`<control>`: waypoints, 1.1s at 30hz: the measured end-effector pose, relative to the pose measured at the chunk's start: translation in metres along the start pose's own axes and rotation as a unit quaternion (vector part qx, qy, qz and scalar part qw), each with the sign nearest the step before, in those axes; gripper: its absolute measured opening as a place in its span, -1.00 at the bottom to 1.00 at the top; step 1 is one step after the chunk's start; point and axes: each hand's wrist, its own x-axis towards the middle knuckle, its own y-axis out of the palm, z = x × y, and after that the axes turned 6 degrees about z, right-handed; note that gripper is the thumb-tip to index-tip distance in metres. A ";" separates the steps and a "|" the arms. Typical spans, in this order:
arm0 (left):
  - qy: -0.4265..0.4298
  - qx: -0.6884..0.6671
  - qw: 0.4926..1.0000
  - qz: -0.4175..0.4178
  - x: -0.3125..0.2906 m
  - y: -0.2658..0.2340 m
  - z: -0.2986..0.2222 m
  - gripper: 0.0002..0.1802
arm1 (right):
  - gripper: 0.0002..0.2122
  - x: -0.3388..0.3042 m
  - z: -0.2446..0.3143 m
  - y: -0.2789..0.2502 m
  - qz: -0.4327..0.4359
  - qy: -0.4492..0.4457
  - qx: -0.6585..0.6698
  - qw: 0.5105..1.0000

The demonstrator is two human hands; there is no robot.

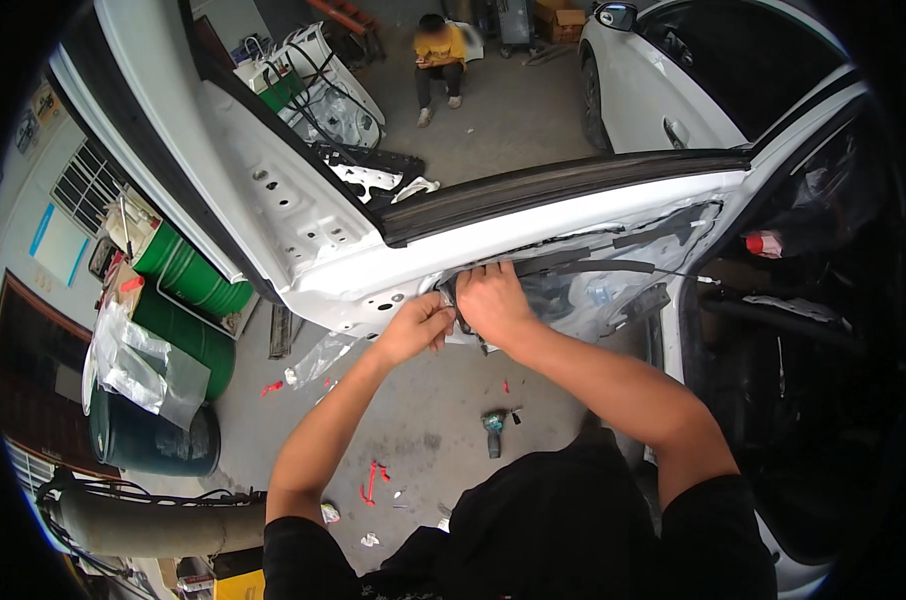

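Observation:
A white car door stands before me with its inner trim off. Its bare inner side shows clear plastic sheeting and black strips. My left hand is closed in a pinch at the near edge of the opening, thumb and forefinger together. Just to its right, my right hand bends its fingers over a dark part at the same opening. What exactly the fingers grip is hidden behind them. A black cable runs from beside my right hand toward the car body.
A cordless drill and red scraps lie on the grey floor. Green drums and a dark barrel stand at the left. Beyond the door, a person in yellow sits near another white car.

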 end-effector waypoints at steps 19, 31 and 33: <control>0.146 0.158 0.970 -0.116 -0.005 0.016 -0.002 -0.72 | -0.93 0.004 -0.004 0.001 -0.044 0.012 -0.002 0.999; 0.248 0.241 0.933 -0.095 -0.009 -0.011 0.009 -0.71 | -0.92 0.002 0.014 0.007 -0.069 0.081 -0.048 0.993; 0.258 0.254 0.925 -0.115 -0.008 -0.014 0.010 -0.72 | -0.92 0.002 0.018 0.011 -0.056 0.100 -0.059 0.992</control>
